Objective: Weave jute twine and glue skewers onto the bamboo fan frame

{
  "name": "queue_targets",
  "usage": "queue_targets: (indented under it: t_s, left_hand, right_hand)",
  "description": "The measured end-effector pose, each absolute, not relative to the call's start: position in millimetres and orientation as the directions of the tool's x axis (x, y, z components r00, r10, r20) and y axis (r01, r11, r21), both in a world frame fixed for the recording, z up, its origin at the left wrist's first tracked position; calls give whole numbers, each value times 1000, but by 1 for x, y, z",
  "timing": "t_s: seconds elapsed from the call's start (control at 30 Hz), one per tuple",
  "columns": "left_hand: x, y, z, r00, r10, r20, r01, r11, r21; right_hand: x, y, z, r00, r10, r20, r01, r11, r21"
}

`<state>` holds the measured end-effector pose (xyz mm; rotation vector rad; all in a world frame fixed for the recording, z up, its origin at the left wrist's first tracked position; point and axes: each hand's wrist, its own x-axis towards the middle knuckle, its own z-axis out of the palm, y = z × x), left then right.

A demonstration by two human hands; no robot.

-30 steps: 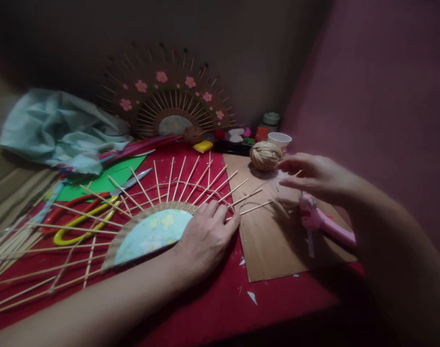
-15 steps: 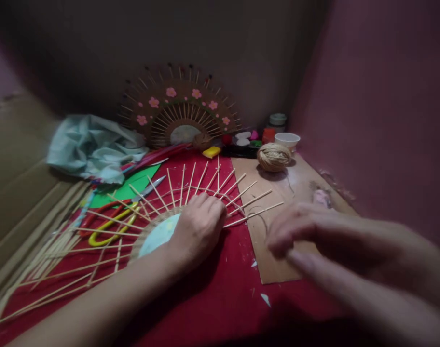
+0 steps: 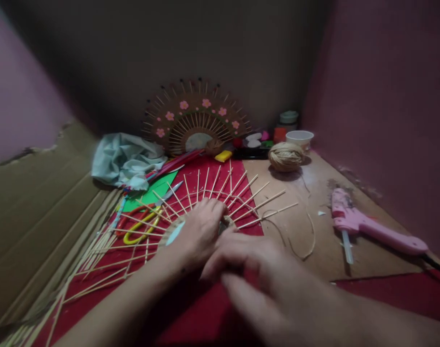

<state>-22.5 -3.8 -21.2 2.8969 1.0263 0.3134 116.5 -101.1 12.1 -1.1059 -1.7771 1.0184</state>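
Observation:
A half-round fan frame of thin bamboo sticks point(image 3: 214, 180) spreads over the red cloth, with a pale blue centre point(image 3: 175, 233) and a brown rim. Twine runs in an arc across its sticks. My left hand point(image 3: 203, 226) is closed over the rim near the middle, gripping the frame; its fingertips are hidden. Just beside it, nearer to me, is my right hand point(image 3: 252, 270). Its fingers are bent, the thumb stands apart from them, and nothing shows between. The twine's loose end point(image 3: 310, 241) trails over the brown board from a twine ball point(image 3: 286, 156).
A pink glue gun point(image 3: 375, 229) lies on the brown board point(image 3: 324, 260) at right. Yellow-handled scissors point(image 3: 140, 231) lie under the sticks. Behind are a flowered fan point(image 3: 194, 111), a pale cloth point(image 3: 128, 161) and a white cup point(image 3: 299, 139). Cardboard point(image 3: 42, 193) stands at left.
My right hand has moved left from over the brown board to beside my left hand, uncovering the glue gun. My left hand stays on the fan frame. The view has shifted.

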Motion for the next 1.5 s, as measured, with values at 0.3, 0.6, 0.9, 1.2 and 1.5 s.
queue_targets:
  t_s: [0.3,0.6,0.9,1.2,1.5]
  left_hand:
    - [-15,-9,-39,809,546,220,571,-818,-68]
    - [-24,-14,-43,863,382,332,477,-832,-282]
    - [-36,-34,-23,810,219,544,387,-897,-215]
    - [-51,-58,-42,665,747,-17,221,-175,959]
    - [-13,-21,-6,299,952,-64,-680,259,686]
  right_hand:
    - [129,-100,-43,-271,851,-450,-294,-519,-803]
    - [122,-81,-43,-78,866,-493,-775,-364,-517]
    - [105,-45,-37,-201,867,-455,-787,-420,-451]
    - [103,-53,-24,-49,987,-154,-822,-127,-555]
    - [87,-39,-2,131,990,58,-804,141,-578]
